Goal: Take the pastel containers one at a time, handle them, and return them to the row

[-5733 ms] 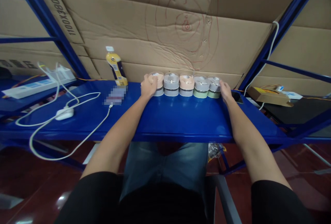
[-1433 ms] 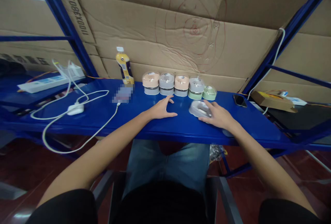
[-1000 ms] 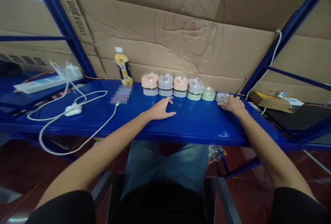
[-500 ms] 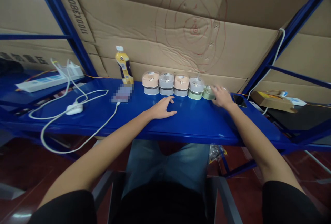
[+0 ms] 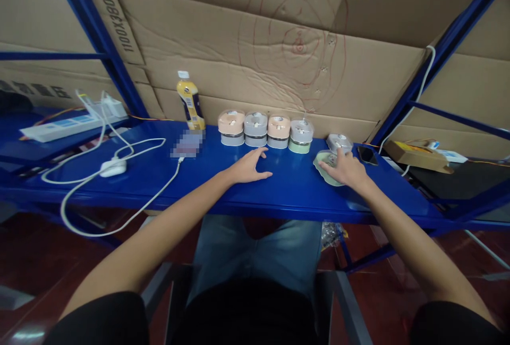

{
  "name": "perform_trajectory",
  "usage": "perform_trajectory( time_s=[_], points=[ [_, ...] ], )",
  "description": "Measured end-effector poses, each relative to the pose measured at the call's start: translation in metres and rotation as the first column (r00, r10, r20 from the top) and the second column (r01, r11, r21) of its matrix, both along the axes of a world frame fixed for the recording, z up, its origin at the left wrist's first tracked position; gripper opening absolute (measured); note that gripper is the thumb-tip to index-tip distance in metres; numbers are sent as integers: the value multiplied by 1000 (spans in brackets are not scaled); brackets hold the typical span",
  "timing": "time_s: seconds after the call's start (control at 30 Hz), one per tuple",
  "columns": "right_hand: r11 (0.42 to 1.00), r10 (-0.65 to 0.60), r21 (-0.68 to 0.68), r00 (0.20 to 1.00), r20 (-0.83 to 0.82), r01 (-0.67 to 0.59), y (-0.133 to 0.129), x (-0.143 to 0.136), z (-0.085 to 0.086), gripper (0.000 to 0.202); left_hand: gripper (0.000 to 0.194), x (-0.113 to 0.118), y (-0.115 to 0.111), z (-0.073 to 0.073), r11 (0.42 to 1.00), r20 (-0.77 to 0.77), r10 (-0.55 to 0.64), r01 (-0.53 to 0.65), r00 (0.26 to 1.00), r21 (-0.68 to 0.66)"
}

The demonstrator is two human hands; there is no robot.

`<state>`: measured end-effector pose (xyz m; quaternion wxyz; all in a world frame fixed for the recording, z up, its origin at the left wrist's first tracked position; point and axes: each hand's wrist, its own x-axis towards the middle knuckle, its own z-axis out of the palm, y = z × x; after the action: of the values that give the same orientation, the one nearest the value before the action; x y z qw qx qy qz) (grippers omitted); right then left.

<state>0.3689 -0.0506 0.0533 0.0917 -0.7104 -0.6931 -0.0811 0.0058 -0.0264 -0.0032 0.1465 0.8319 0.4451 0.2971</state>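
Note:
My right hand [image 5: 347,168] has its thumb and fingers around a pale green, wavy-edged container [image 5: 327,176], which is tilted so that its top faces me; part of it is hidden under the hand. Just behind it stands a single grey container with a clear lid [image 5: 338,142]. My left hand [image 5: 251,167] rests on the blue table [image 5: 290,191], fingers apart and holding nothing. Beyond it, a row of stacked containers in peach, grey and green runs along the back, from a peach one [image 5: 231,120] to a grey one [image 5: 302,129] on a green base.
A yellow-labelled bottle [image 5: 190,103] stands at the back left near a blurred-out flat item [image 5: 187,144] with a white cable. A charger [image 5: 113,167] lies further left. On the right are a dark phone [image 5: 367,154] and an opened carton [image 5: 418,156]. Cardboard [image 5: 199,42] lines the back.
My right hand has brought the green container out from the end of the row, toward me and tilted. The grey container behind it now shows. My left hand has stayed in place.

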Motion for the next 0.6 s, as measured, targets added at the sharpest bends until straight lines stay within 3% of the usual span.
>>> perform_trajectory(
  time_s=[0.07,0.17,0.27,0.33,0.4,0.47,0.6],
  points=[
    [996,25,-87,999,-22,-27,2,-8,1,82,99,0,-1,1,1000,54,-3,4,999,-4],
    [952,286,-91,954,-86,-294,7,-25,-1,81,113,1,-1,3,999,149,-37,42,988,-33],
    [780,606,-35,768,-205,-625,14,-53,-6,98,124,0,-2,3,992,229,-102,115,968,-46],
    [666,719,12,638,-275,-746,21,-75,-10,109,128,-2,-2,2,986,246,-144,160,958,-48],
    [583,776,41,541,-323,-811,29,-94,-12,109,128,-4,-3,1,982,241,-166,183,956,-52],
    [535,800,63,481,-359,-843,37,-107,-12,102,125,-6,-4,0,982,232,-166,183,958,-51],
    [551,776,148,439,-453,-821,50,-104,-11,88,119,-8,-5,2,992,213,-118,125,970,-20]
  ],
)
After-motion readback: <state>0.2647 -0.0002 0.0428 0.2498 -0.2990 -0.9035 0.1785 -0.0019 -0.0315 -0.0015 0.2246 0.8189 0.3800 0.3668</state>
